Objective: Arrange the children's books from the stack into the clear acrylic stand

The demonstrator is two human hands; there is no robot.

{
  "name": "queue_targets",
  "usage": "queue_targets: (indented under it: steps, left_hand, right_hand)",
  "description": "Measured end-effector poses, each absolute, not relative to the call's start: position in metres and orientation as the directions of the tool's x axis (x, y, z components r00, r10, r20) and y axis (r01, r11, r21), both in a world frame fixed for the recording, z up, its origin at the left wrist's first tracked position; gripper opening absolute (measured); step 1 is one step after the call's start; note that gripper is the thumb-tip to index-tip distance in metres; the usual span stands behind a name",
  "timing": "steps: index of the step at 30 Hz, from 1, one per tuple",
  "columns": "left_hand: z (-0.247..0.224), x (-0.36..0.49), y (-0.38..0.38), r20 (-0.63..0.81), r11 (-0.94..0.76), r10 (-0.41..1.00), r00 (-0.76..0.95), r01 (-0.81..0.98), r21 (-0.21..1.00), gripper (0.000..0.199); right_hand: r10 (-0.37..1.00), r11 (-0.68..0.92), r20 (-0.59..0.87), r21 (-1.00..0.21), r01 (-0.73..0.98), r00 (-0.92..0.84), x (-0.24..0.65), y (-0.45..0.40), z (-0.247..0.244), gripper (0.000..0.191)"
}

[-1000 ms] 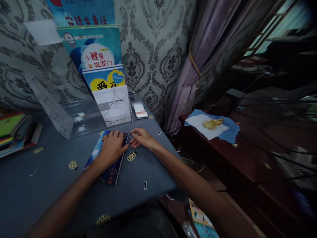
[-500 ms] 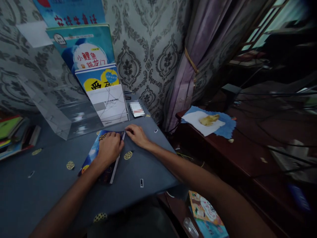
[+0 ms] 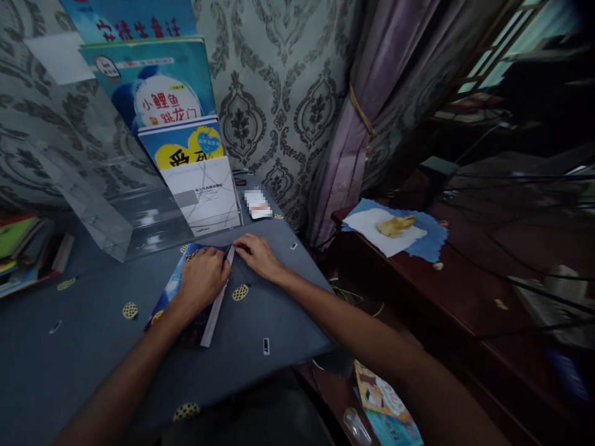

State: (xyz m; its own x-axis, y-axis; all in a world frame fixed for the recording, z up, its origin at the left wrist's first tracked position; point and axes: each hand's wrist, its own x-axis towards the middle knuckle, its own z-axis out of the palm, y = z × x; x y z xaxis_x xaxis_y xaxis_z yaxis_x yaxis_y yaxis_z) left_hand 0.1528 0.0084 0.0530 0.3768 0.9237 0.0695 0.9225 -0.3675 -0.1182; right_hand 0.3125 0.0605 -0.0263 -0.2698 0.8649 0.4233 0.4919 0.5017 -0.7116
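A dark blue book [image 3: 168, 291] lies at a slant on the grey tablecloth, its white page edges [image 3: 214, 319] facing right. My left hand [image 3: 203, 272] rests over the cover, fingers curled and thumb against the page edge, gripping it. At the book's far right corner, the fingertips of my right hand [image 3: 256, 253] are pinched together on the page edge. Most of the cover is hidden beneath my left hand and forearm.
Behind the book, a clear acrylic rack [image 3: 109, 232] holds several upright books [image 3: 179, 87]. More books [image 3: 28, 254] are stacked at left. A phone-sized object [image 3: 258, 204] lies near the table's right edge. A brown bench [image 3: 446, 291] bears a blue cloth [image 3: 430, 238].
The page edges at the book's right side are spread slightly wider. My left hand has shifted a little to the left; my right hand stays at the far corner.
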Motion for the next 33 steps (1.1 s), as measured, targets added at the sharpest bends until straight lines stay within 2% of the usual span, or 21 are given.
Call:
queue_targets:
  steps: [11, 27, 33]
  left_hand:
    - [0.051, 0.149, 0.01, 0.103, -0.382, 0.915, 0.391, 0.919, -0.098, 0.034]
    - [0.055, 0.148, 0.009, 0.056, -0.382, 0.921, 0.386, 0.921, -0.077, 0.037]
    - [0.051, 0.147, 0.007, 0.042, -0.394, 0.917, 0.397, 0.917, -0.063, 0.038]
  right_hand:
    - [0.85, 0.526, 0.388, -0.568, 0.633, -0.357, 0.316, 0.051, -0.026, 0.013]
    - [0.859, 0.511, 0.411, -0.648, 0.564, -0.306, 0.314, 0.046, -0.021, 0.025]
    - [0.871, 0.49, 0.357, -0.607, 0.625, -0.337, 0.313, 0.044, -0.02, 0.019]
